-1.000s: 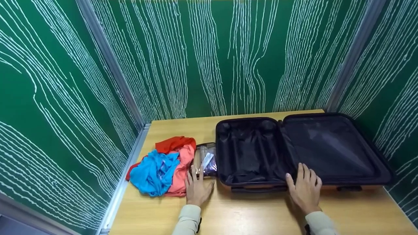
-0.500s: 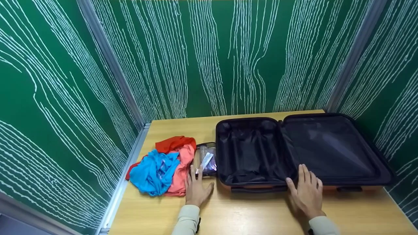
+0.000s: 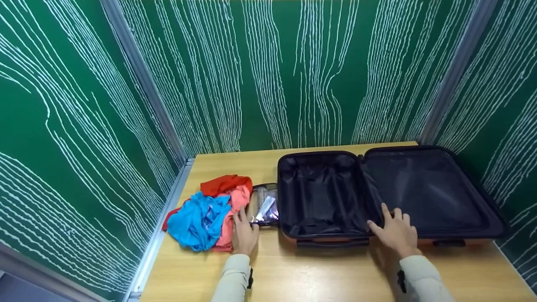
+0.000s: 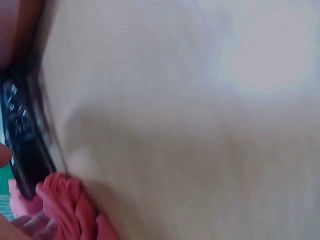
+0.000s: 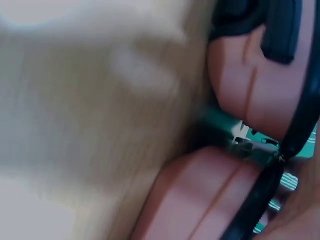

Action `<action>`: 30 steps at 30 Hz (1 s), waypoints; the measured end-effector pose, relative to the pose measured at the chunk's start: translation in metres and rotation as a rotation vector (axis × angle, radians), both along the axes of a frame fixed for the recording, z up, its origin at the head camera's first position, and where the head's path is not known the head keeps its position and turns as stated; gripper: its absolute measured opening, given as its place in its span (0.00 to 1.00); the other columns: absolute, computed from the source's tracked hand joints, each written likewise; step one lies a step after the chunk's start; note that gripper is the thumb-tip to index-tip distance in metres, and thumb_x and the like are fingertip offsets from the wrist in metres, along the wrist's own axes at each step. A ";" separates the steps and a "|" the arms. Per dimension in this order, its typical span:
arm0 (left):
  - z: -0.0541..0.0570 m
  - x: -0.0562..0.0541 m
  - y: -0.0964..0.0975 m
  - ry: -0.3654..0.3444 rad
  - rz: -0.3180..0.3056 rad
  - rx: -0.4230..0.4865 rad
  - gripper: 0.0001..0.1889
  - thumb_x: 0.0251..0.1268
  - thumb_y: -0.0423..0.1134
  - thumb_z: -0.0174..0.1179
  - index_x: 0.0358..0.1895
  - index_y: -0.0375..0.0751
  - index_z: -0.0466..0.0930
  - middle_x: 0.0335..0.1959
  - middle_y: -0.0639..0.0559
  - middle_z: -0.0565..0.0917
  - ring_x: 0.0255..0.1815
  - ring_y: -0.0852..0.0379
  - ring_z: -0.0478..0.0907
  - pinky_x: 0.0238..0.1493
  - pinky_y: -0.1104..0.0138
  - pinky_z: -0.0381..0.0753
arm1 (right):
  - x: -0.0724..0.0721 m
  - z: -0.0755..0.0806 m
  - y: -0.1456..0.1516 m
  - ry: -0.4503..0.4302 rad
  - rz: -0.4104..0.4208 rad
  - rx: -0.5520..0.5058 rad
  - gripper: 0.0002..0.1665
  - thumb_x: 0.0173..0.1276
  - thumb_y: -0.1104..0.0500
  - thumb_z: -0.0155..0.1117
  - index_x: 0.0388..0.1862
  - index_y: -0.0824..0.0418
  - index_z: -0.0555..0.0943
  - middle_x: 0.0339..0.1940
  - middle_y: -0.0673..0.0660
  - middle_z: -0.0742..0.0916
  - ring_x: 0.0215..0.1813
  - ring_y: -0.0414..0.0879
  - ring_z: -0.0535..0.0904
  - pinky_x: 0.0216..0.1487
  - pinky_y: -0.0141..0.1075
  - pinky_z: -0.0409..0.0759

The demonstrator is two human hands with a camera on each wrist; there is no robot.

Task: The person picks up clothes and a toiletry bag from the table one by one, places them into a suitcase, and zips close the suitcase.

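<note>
My left hand (image 3: 244, 233) reaches over the near side of a crumpled pink garment (image 3: 225, 235), its fingertips on the cloth. Its thumb lies by a clear, black-edged pouch (image 3: 266, 207), which holds a silvery item. In the left wrist view, fingers (image 4: 37, 225) show against the pink cloth (image 4: 67, 205). My right hand (image 3: 396, 232) rests at the near edge of an open suitcase (image 3: 423, 193), where its two halves meet, fingers spread. The right wrist view shows the orange shells (image 5: 200, 192) of both halves, with the hand (image 5: 295, 220) at the lower right.
A blue garment (image 3: 195, 222) and a red one (image 3: 224, 184) are heaped with the pink garment. The suitcase's black handle (image 3: 331, 243) faces the near side of the wooden table (image 3: 310, 272). Green walls (image 3: 268, 75) with wavy white lines enclose the table's back and sides.
My left hand has moved left from in front of the pouch onto the pink garment. My right hand has turned slightly to the left at the suitcase edge.
</note>
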State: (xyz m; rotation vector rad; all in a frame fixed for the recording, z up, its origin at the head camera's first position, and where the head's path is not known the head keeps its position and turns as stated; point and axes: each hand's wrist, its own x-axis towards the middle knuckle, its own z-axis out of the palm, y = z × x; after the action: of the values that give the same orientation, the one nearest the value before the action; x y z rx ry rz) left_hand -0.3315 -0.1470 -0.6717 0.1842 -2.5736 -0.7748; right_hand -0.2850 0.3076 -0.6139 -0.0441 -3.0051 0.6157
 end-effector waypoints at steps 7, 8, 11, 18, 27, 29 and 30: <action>0.015 -0.016 -0.026 0.088 0.144 -0.109 0.32 0.56 0.35 0.69 0.66 0.34 0.72 0.52 0.32 0.78 0.53 0.32 0.76 0.56 0.43 0.76 | -0.015 0.004 0.013 -0.120 0.037 -0.077 0.51 0.77 0.35 0.50 0.84 0.61 0.46 0.65 0.82 0.64 0.58 0.76 0.68 0.31 0.51 0.74; 0.016 -0.018 -0.030 0.081 0.172 -0.119 0.30 0.57 0.35 0.68 0.65 0.35 0.73 0.52 0.33 0.77 0.54 0.32 0.74 0.55 0.42 0.75 | -0.016 0.004 0.015 -0.137 0.040 -0.085 0.50 0.78 0.35 0.49 0.84 0.61 0.45 0.65 0.82 0.64 0.58 0.76 0.68 0.32 0.52 0.74; 0.016 -0.021 -0.042 0.042 0.245 -0.103 0.26 0.64 0.36 0.64 0.65 0.38 0.73 0.59 0.31 0.73 0.61 0.32 0.67 0.58 0.39 0.71 | -0.020 0.004 0.019 -0.182 0.045 -0.096 0.51 0.79 0.32 0.42 0.84 0.62 0.41 0.67 0.84 0.64 0.61 0.79 0.69 0.36 0.58 0.76; 0.011 -0.022 -0.067 -0.026 0.330 0.051 0.32 0.74 0.44 0.56 0.79 0.51 0.60 0.79 0.31 0.52 0.75 0.28 0.52 0.60 0.29 0.70 | -0.024 0.008 0.020 -0.272 0.054 -0.101 0.58 0.77 0.26 0.30 0.82 0.72 0.40 0.76 0.87 0.52 0.73 0.83 0.57 0.59 0.74 0.66; 0.018 -0.029 -0.092 -0.150 0.307 0.170 0.51 0.63 0.50 0.69 0.83 0.49 0.46 0.79 0.28 0.50 0.73 0.26 0.54 0.63 0.32 0.71 | -0.033 0.006 0.027 -0.310 0.056 -0.081 0.62 0.75 0.23 0.31 0.82 0.72 0.38 0.76 0.87 0.53 0.72 0.84 0.59 0.56 0.72 0.70; 0.021 -0.028 -0.099 -0.186 0.296 0.204 0.56 0.59 0.53 0.71 0.83 0.47 0.43 0.78 0.27 0.50 0.73 0.25 0.53 0.66 0.32 0.69 | -0.035 0.005 0.029 -0.306 0.055 -0.077 0.62 0.75 0.23 0.33 0.82 0.73 0.39 0.75 0.87 0.55 0.71 0.83 0.60 0.55 0.71 0.71; 0.021 -0.028 -0.102 -0.202 0.294 0.218 0.58 0.57 0.54 0.73 0.83 0.45 0.42 0.77 0.27 0.51 0.73 0.25 0.53 0.66 0.32 0.68 | -0.036 0.005 0.029 -0.304 0.053 -0.077 0.63 0.74 0.23 0.34 0.82 0.73 0.39 0.75 0.86 0.57 0.71 0.83 0.61 0.56 0.71 0.71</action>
State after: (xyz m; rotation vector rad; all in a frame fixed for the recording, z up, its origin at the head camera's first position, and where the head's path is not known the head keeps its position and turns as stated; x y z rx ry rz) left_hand -0.3593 -0.2486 -0.6506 0.7250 -2.5563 -0.9611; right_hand -0.3214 0.3364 -0.6091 -0.0683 -3.2809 0.7971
